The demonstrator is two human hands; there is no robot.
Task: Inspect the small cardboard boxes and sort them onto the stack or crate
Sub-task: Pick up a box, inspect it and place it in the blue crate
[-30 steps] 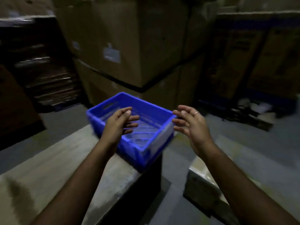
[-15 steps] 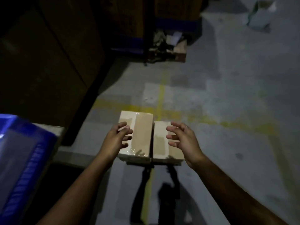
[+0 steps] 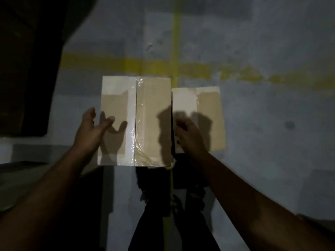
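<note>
So the view has swung a lot in 1 second. A second back the person was facing a blue crate on a bench with both hands hovering over it, holding nothing. Half a second ago the head had dropped to the floor and 2 boxes showed up small in the middle. Now the crate is out of frame entirely and the boxes fill the center, so the person has leaned right in. Looks like 1 sort just wrapped up and the next pick is starting, though that's a guess.

The left box sits dead center, on the grey floor, bigger in the frame and apparently taller. The right box is just beside it, center right, lower down. Both are pale cardboard with tan tape panels, and the left one has glossy clear wrap catching the light down its middle seam. No dents or tears visible, but it's dim and hand shadows fall across both tops.

Left hand is at the left box's left edge, fingers spread and relaxed, thumb up, not gripping anything yet. Right hand is over the gap between the boxes with fingers curled in; can't tell whether it's actually got hold of an edge.

A yellow line crosses the floor behind.
</note>
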